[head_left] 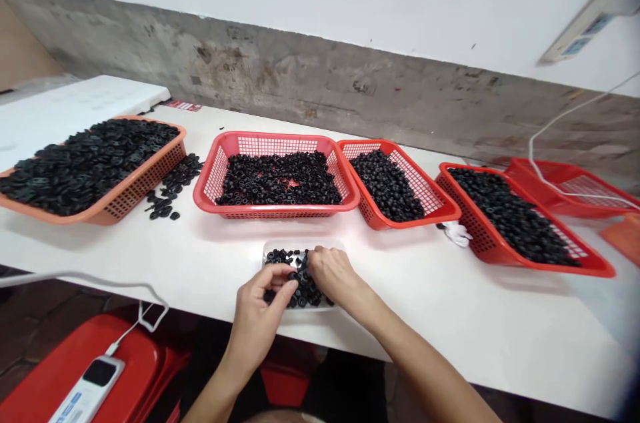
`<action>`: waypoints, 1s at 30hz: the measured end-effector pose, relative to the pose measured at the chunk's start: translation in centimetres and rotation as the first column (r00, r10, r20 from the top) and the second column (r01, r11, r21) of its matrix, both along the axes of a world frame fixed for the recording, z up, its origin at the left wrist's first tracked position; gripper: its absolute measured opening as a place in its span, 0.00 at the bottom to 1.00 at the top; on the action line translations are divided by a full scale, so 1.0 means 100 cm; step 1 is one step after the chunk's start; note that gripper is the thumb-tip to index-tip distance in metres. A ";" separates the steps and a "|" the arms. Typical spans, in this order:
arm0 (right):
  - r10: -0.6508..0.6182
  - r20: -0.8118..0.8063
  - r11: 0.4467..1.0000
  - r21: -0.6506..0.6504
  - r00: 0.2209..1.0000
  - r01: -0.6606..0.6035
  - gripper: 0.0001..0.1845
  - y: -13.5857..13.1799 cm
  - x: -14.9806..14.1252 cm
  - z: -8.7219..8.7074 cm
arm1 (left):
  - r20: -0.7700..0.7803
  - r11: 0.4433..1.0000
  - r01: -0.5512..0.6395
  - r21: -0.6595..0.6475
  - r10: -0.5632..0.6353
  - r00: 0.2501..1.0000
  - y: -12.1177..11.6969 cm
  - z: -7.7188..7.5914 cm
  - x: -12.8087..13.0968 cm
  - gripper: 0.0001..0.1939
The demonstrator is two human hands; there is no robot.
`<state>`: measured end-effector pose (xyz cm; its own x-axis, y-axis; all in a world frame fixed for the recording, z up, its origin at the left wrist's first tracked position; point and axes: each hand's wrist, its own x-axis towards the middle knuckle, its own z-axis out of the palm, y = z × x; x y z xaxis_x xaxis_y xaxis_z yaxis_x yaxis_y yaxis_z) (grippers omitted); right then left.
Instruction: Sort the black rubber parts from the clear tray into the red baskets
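While our left hand point(256, 299) grips a round black part point(293, 275), our right hand point(334, 273) is inside the clear plastic tray point(280, 245); its grip we cannot tell.

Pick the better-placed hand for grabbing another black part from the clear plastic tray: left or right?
Right, probably. The right hand reaches into the clear plastic tray at the loose black parts, though its grip is hidden; the left hand looks occupied, pinching a ring-shaped black part.
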<state>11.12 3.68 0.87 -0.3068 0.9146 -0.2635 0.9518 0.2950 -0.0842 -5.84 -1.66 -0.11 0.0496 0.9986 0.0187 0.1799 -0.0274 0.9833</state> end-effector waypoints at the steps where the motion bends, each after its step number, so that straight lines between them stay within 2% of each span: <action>1: -0.009 -0.030 1.000 0.025 0.999 0.009 0.11 -0.002 0.002 0.002 | -0.012 1.000 0.008 0.018 -0.008 1.000 0.000 -0.001 0.000 0.10; 3: -0.013 -0.109 0.998 0.064 0.994 0.020 0.08 -0.010 0.009 0.008 | -0.045 0.996 0.039 0.074 -0.036 0.998 -0.001 -0.002 0.000 0.10; 5: 0.010 -0.267 0.995 0.100 0.964 0.017 0.06 -0.020 0.015 0.013 | -0.081 0.987 0.079 0.138 -0.069 0.994 -0.001 -0.001 0.001 0.11; 7: 0.087 -0.480 0.983 0.183 0.873 0.002 0.05 -0.032 0.019 0.016 | -0.108 0.980 0.102 0.171 -0.084 0.991 -0.002 0.001 0.002 0.12; 9: 0.228 -0.595 0.944 0.329 0.771 -0.025 0.05 -0.042 0.020 0.016 | -0.122 0.982 0.111 0.153 -0.093 0.988 -0.002 0.004 0.004 0.12; 12: 0.390 -0.554 0.861 0.502 0.736 -0.079 0.08 -0.051 0.018 0.016 | -0.108 0.989 0.124 0.075 -0.116 0.987 -0.002 0.007 0.007 0.11; 17: 0.493 -0.515 0.782 0.616 0.701 -0.097 0.15 -0.055 0.018 0.017 | 0.090 0.978 0.195 -0.075 -0.188 0.978 -0.002 0.010 0.008 0.12; 20: 0.480 -0.640 0.821 0.568 0.600 -0.051 0.18 -0.056 0.019 0.016 | 0.178 0.962 0.241 -0.125 -0.218 0.960 -0.002 0.012 0.008 0.12; 24: 0.334 -0.824 0.914 0.402 0.458 0.056 0.14 -0.056 0.019 0.017 | 0.217 0.965 0.230 -0.130 -0.199 0.956 -0.002 0.015 0.007 0.11; 27: 0.218 -0.882 0.956 0.280 0.418 0.092 0.11 -0.057 0.019 0.018 | 0.267 0.960 0.249 -0.125 -0.209 0.941 -0.002 0.013 0.006 0.09; 30: 0.182 -0.893 0.956 0.258 0.412 0.136 0.10 -0.058 0.019 0.016 | 0.303 0.958 0.264 -0.114 -0.219 0.927 -0.002 0.009 0.004 0.08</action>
